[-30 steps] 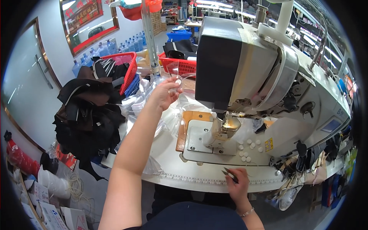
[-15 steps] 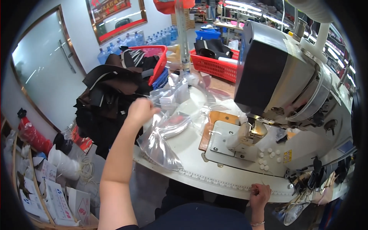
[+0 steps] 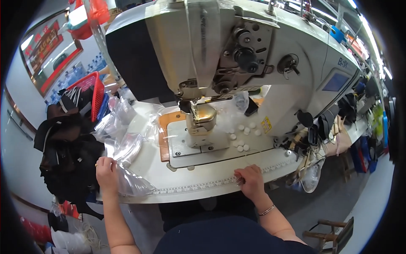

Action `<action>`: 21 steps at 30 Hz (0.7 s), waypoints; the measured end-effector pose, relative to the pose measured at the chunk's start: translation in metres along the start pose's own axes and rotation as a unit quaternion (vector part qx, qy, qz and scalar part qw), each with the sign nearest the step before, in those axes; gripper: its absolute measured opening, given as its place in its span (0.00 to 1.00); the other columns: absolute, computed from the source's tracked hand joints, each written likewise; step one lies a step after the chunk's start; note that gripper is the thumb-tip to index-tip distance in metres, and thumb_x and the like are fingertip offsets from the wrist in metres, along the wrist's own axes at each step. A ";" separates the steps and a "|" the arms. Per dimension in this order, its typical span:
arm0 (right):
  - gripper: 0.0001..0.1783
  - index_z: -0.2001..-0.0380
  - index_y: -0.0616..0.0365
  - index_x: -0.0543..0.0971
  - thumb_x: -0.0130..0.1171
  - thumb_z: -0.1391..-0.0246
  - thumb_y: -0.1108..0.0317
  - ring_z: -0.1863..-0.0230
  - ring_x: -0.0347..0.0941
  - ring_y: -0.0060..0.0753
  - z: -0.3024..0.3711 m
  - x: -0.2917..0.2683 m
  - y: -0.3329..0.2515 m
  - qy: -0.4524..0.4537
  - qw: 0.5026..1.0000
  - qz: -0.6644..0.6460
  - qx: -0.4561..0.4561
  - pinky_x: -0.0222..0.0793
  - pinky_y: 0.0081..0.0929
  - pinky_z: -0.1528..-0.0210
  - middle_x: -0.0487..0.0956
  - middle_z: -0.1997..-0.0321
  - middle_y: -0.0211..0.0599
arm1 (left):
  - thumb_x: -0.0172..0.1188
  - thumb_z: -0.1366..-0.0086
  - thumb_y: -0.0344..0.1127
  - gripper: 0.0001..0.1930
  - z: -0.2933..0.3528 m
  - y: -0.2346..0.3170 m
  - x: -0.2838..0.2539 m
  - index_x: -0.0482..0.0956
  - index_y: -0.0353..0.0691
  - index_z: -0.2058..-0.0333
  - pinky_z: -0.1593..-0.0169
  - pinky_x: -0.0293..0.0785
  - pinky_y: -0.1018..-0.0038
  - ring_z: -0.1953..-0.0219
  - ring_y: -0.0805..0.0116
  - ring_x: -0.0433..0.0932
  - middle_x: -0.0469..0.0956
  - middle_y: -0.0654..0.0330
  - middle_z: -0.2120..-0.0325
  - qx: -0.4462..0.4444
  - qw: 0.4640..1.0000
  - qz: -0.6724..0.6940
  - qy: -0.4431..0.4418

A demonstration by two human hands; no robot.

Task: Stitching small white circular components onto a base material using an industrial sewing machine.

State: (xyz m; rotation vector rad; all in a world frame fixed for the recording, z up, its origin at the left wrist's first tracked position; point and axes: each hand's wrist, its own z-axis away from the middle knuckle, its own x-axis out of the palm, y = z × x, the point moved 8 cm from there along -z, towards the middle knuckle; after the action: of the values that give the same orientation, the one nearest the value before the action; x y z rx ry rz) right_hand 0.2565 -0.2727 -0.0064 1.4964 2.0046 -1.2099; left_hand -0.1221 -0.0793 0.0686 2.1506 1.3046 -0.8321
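At the left edge of the sewing table (image 3: 144,165), my left hand (image 3: 107,172) is between a heap of black and dark brown cut pieces (image 3: 69,156) and some clear plastic bags (image 3: 131,180). Its fingers are drawn together, and whatever they grip is hidden. Close to the table's front edge, my right hand (image 3: 251,180) is closed with the fingertips pinched over the printed ruler strip (image 3: 203,184); what lies in the pinch is too small to name. Beyond it stands an industrial sewing machine (image 3: 203,120). Several small white discs (image 3: 241,143) lie on its bed.
A red basket (image 3: 98,95) with dark pieces stands at the far left. Dark and beige straps or cut parts (image 3: 323,131) are bunched at the table's right end. A wooden stool (image 3: 334,233) is at the lower right; a white bundle (image 3: 67,240) sits on the floor at left.
The view has swung right, bringing more of the sewing machine in. My left hand has drawn back toward the table's front left edge. My right hand stays near the ruler strip, now farther left along it.
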 end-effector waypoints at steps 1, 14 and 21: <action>0.07 0.75 0.54 0.76 0.58 0.62 0.76 0.73 0.67 0.38 -0.001 -0.003 0.000 0.011 1.000 -0.008 -0.006 0.61 0.33 0.65 0.71 0.79 0.32 | 0.60 0.53 0.25 0.07 -0.002 -0.003 0.001 0.71 0.35 0.73 0.65 0.66 0.66 0.69 0.55 0.70 0.70 0.55 0.73 -0.012 0.997 0.067 -0.030; 0.12 0.60 0.59 0.74 0.51 0.50 0.73 0.58 0.70 0.44 -0.144 0.111 -0.192 -0.202 0.858 -0.410 -0.235 0.66 0.31 0.55 0.74 0.58 0.42 | 0.55 0.51 0.33 0.10 0.055 0.114 -0.056 0.72 0.43 0.67 0.52 0.69 0.67 0.57 0.64 0.74 0.74 0.65 0.66 0.285 0.935 0.046 -0.207; 0.14 0.54 0.55 0.73 0.49 0.43 0.66 0.57 0.73 0.32 -0.135 0.199 -0.231 -0.369 0.794 -0.451 -0.175 0.68 0.24 0.56 0.71 0.48 0.35 | 0.55 0.47 0.20 0.07 0.044 0.123 -0.128 0.73 0.34 0.68 0.66 0.77 0.77 0.69 0.66 0.80 0.79 0.55 0.71 0.027 0.887 0.427 -0.175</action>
State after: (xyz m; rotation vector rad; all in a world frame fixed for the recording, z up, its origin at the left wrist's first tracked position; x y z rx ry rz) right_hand -0.0010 -0.0627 0.0253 -0.2353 2.1465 -1.3034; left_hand -0.0683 -0.2383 0.1410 2.1559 0.0924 -0.7984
